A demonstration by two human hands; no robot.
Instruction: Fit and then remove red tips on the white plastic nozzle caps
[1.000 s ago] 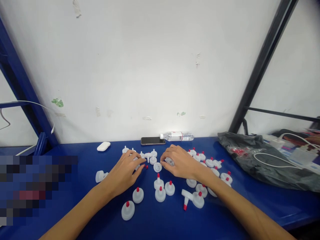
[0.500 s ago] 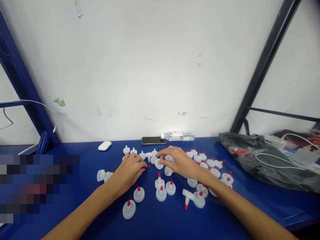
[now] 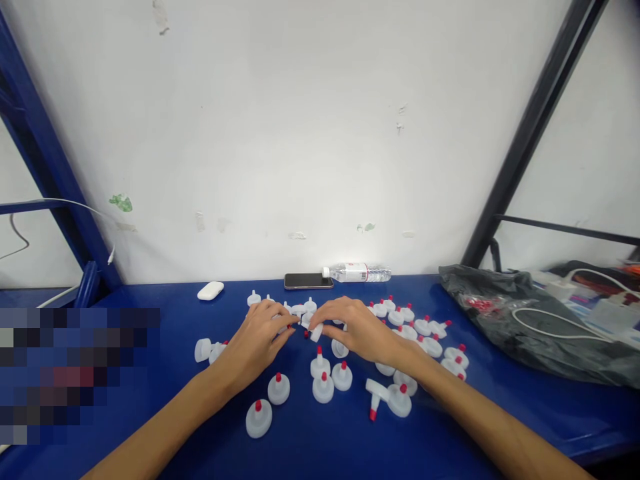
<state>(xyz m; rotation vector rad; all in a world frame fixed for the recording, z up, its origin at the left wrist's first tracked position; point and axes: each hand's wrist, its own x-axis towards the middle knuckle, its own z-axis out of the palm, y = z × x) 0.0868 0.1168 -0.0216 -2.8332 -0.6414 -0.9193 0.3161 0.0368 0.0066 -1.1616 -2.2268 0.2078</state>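
Note:
My right hand [image 3: 357, 327] pinches a translucent white nozzle cap [image 3: 316, 333], lifted and tilted on its side. Facing it, my left hand [image 3: 260, 335] is closed at the fingertips on a small red tip cap [image 3: 289, 327], mostly hidden by the fingers. Another red bit lies on the table between the hands. Behind them stand several nozzle caps without red tips, such as one white cap [image 3: 254, 299]. Nearer to me are several with red tips, among them a front cap [image 3: 259, 420] and a middle cap [image 3: 323, 388].
Many red-tipped caps [image 3: 423, 326] spread over the right of the blue table [image 3: 320, 447]. Along the wall lie a phone [image 3: 309, 281], a water bottle [image 3: 356, 272] and a white case [image 3: 210, 291]. A dark plastic bag [image 3: 530, 333] with a cable covers the right side.
My right hand has picked up a nozzle cap from the table and tilted it. My left fingers have risen slightly and now pinch a red tip cap close to it.

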